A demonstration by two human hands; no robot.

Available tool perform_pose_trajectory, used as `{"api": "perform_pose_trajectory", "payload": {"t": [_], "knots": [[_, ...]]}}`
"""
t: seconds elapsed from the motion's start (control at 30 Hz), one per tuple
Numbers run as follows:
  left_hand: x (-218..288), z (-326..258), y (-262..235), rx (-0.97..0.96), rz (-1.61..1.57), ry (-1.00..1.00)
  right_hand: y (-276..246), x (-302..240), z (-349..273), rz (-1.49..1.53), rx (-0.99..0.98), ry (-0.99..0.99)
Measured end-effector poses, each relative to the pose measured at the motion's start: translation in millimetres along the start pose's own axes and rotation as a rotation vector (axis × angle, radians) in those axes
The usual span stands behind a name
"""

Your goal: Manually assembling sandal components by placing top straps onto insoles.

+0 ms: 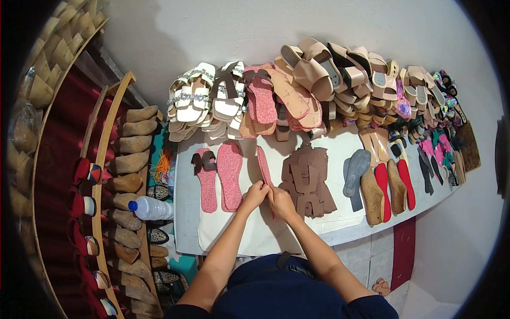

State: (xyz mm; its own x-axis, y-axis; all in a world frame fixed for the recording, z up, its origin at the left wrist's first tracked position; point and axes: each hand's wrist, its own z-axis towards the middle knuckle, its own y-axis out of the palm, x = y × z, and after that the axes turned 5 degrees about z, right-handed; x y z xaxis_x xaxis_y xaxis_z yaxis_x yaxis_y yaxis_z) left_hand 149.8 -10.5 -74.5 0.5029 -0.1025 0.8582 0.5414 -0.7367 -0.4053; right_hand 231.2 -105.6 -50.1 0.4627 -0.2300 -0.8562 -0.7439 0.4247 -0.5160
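Both hands meet over the front middle of the table, closed around a pink speckled insole (263, 165) turned on its edge. My left hand (256, 196) grips it from the left side, and my right hand (281, 202) from the right. Part of the insole is hidden behind the fingers. Left of them lie stacked pink insoles (230, 173) and, beyond, a pink insole with a dark brown strap (207, 183). Close to my right hand is a pile of brown cut-out upper pieces (308, 181).
White sandals (191, 98) and beige slides (319, 74) are heaped along the wall. Grey soles (356, 173), wooden lasts (372, 196) and red soles (382, 191) lie at right. A plastic bottle (154, 208) stands out beside the rack of lasts (133, 144) at left.
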Motion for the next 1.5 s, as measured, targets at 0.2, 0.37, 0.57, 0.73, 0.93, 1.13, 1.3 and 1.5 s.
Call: {"api": "perform_pose_trajectory", "payload": {"t": [0.2, 0.37, 0.57, 0.73, 0.93, 1.13, 1.3, 1.5], "knots": [[5.4, -1.7, -2.4, 0.01, -0.019, 0.006, -3.2, -3.6, 2.0, 0.013, 0.014, -0.029], [-16.1, 10.5, -0.5, 0.033, 0.096, -0.013, -9.6, -5.3, 4.8, 0.04, -0.021, 0.098], [-19.5, 3.3, -13.5, 0.043, -0.195, -0.067, -26.9, 15.1, 9.1, 0.38, -0.076, 0.268], [-4.8, -1.6, -15.7, -0.047, -0.242, -0.186, -20.1, 32.2, 8.1, 0.886, -0.058, 0.346], [-8.2, -1.4, -12.3, -0.087, -0.534, -0.151, -45.1, 3.9, 3.6, 1.422, -0.229, 0.447], [13.8, -13.0, -30.8, 0.074, -0.162, -0.183, -53.0, 7.7, -6.0, 1.612, -0.266, 0.513], [-19.0, -11.9, -28.5, 0.266, 0.013, -0.137, -50.5, -4.0, -13.8, 1.602, -0.219, 0.435], [-18.5, -18.2, -7.1, 0.519, 0.23, 0.085, -47.4, 3.1, -18.1, 1.347, -0.11, 0.398]]}}
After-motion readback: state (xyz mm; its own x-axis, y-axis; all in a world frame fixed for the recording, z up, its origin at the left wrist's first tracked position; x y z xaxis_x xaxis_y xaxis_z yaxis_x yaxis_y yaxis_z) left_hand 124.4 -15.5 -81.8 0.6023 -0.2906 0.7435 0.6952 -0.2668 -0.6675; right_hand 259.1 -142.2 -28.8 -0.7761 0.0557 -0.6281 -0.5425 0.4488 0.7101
